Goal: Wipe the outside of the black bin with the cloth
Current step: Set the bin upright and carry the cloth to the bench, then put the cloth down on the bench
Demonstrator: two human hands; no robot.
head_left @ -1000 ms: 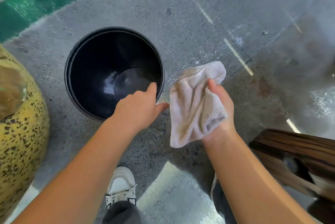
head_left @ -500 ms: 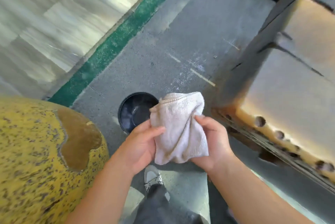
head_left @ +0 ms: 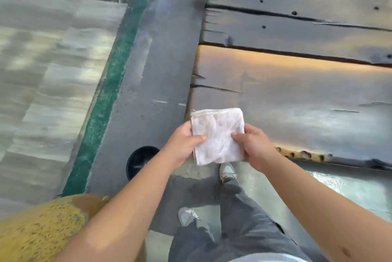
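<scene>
The left hand (head_left: 183,145) and right hand (head_left: 253,147) pinch the folded cloth (head_left: 218,134) in their fingers, well above the black bin (head_left: 137,161) on the floor

Folded whitish cloth (head_left: 217,136) held up flat; black bin (head_left: 140,161) upright on floor below, partly hidden
</scene>
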